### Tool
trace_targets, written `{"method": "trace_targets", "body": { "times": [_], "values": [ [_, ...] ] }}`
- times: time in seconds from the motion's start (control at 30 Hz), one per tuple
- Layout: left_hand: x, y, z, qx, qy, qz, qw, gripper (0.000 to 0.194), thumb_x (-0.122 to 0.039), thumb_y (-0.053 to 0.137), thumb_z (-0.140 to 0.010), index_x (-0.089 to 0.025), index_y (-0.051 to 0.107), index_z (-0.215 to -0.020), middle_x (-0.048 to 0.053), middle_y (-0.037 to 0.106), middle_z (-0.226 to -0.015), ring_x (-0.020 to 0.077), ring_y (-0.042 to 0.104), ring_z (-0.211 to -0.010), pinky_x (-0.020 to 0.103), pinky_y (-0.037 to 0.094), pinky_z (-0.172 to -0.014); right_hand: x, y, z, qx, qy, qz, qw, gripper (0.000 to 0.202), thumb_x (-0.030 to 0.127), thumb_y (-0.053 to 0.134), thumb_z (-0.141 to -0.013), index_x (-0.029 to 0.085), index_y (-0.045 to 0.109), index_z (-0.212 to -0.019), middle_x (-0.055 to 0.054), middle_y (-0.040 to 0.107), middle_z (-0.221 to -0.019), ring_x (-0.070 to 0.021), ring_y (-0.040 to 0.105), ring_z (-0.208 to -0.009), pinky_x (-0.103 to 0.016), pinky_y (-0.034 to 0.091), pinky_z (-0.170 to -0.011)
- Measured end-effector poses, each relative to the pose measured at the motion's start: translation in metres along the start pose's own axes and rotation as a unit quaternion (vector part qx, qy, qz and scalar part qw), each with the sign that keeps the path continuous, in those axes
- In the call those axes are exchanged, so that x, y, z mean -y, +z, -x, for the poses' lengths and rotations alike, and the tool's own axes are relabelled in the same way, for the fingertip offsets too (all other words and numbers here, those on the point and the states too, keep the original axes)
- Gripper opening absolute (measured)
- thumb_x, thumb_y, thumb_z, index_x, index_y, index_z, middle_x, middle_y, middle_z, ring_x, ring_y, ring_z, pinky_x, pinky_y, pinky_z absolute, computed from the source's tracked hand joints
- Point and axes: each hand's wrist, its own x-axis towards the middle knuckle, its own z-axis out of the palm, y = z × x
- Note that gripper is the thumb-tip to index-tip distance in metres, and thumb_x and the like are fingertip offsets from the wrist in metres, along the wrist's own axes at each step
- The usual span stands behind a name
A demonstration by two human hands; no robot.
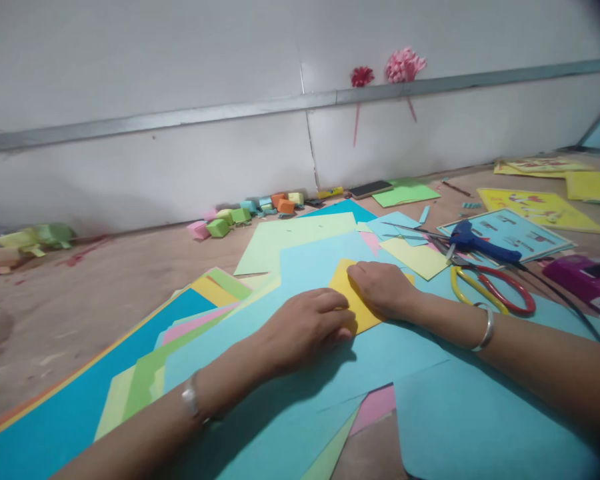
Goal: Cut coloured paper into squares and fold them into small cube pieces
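A piece of yellow paper lies on large light blue sheets, partly covered by both hands. My left hand is at its lower left edge, its fingers curled together on the paper; the fingertips are partly hidden. Knuckles bent, my right hand is closed and presses on the paper's upper right part. Right of that hand lie scissors with one yellow and one red handle loop. A blue glue gun rests just beyond them.
Layered coloured sheets spread to the left. Small folded paper blocks and a phone lie along the wall. At the right are a purple power strip, a cord and yellow printed cards. Pink paper flowers hang on the wall rail.
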Motion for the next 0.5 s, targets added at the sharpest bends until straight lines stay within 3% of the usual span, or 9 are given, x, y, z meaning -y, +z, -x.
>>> {"method": "trace_targets", "body": {
  "times": [0.07, 0.13, 0.23, 0.33, 0.43, 0.5],
  "values": [
    [0.006, 0.018, -0.013, 0.012, -0.015, 0.011, 1.0, 0.044, -0.043, 0.035, -0.1, -0.013, 0.061, -0.119, 0.015, 0.06, -0.128, 0.0245, 0.055, -0.117, 0.038, 0.048, -0.094, 0.001, -0.002, 0.001, 0.0, -0.003, 0.005, 1.0, 0.016, 0.021, 0.039, -0.097, 0.018, 0.055, -0.1, -0.007, 0.066, -0.094, -0.0195, 0.059, -0.081, -0.03, 0.03, -0.058],
    [0.01, 0.031, -0.014, 0.035, -0.054, -0.01, 0.998, 0.061, -0.053, 0.033, -0.099, -0.009, 0.045, -0.139, 0.021, 0.044, -0.146, 0.0284, 0.039, -0.136, 0.045, 0.038, -0.107, 0.001, -0.002, 0.002, -0.001, -0.001, 0.014, 1.0, 0.017, 0.022, 0.039, -0.098, 0.018, 0.055, -0.1, -0.008, 0.066, -0.094, -0.0194, 0.059, -0.081, -0.03, 0.03, -0.058],
    [0.01, 0.036, -0.008, 0.08, -0.111, -0.039, 0.99, 0.069, -0.056, 0.025, -0.099, -0.009, 0.03, -0.149, 0.02, 0.026, -0.157, 0.0293, 0.021, -0.146, 0.052, 0.021, -0.116, -0.006, -0.001, 0.004, -0.006, 0.014, 0.039, 0.999, 0.02, 0.018, 0.037, -0.097, 0.015, 0.057, -0.1, -0.009, 0.066, -0.088, -0.0206, 0.059, -0.075, -0.031, 0.026, -0.055],
    [0.007, 0.033, -0.004, 0.101, -0.126, -0.04, 0.986, 0.064, -0.054, 0.022, -0.1, -0.013, 0.028, -0.151, 0.016, 0.022, -0.158, 0.0274, 0.017, -0.148, 0.056, 0.012, -0.117, -0.022, -0.005, 0.014, -0.011, 0.027, 0.071, 0.997, 0.023, 0.011, 0.037, -0.093, 0.012, 0.059, -0.097, -0.012, 0.065, -0.082, -0.0215, 0.057, -0.07, -0.032, 0.022, -0.054],
    [0.006, 0.032, -0.005, 0.09, -0.123, -0.034, 0.988, 0.064, -0.054, 0.023, -0.1, -0.015, 0.029, -0.15, 0.016, 0.023, -0.158, 0.0287, 0.017, -0.147, 0.06, 0.012, -0.115, -0.034, -0.02, 0.038, -0.022, 0.015, 0.101, 0.995, 0.028, 0.005, 0.035, -0.09, 0.011, 0.062, -0.091, -0.013, 0.063, -0.078, -0.0216, 0.054, -0.067, -0.033, 0.023, -0.055],
    [0.007, 0.032, -0.006, 0.089, -0.123, -0.027, 0.988, 0.064, -0.055, 0.024, -0.1, -0.015, 0.03, -0.15, 0.017, 0.025, -0.157, 0.0301, 0.019, -0.147, 0.062, 0.013, -0.114, -0.035, -0.034, 0.061, -0.076, -0.019, 0.113, 0.991, 0.031, 0.006, 0.035, -0.09, 0.013, 0.064, -0.085, -0.011, 0.062, -0.073, -0.0208, 0.053, -0.065, -0.033, 0.028, -0.056]
  ]
}}
